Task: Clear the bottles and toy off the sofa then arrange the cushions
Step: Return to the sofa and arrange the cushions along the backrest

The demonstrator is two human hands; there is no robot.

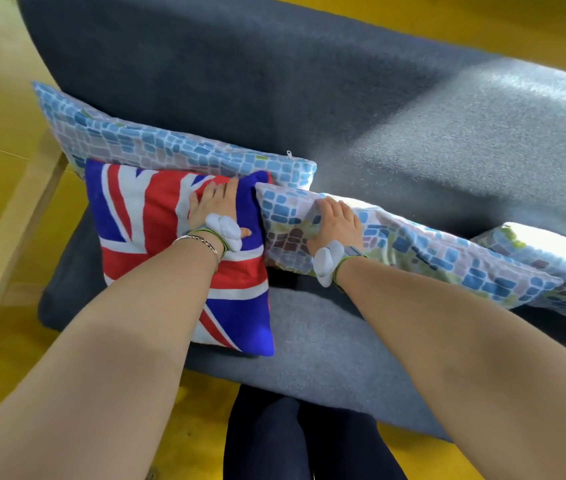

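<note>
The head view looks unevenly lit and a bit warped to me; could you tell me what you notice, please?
Head view: a bright patch of light washes out the sofa backrest on the right, its left stays dark; wide-angle bending curves the sofa's edges; the flag cushion under the left hand is fairly sharp.

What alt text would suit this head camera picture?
Seen from above, a person's left hand presses a flag cushion while the right hand grips a mosaic cushion on a grey sofa. Another mosaic cushion leans behind.
</note>
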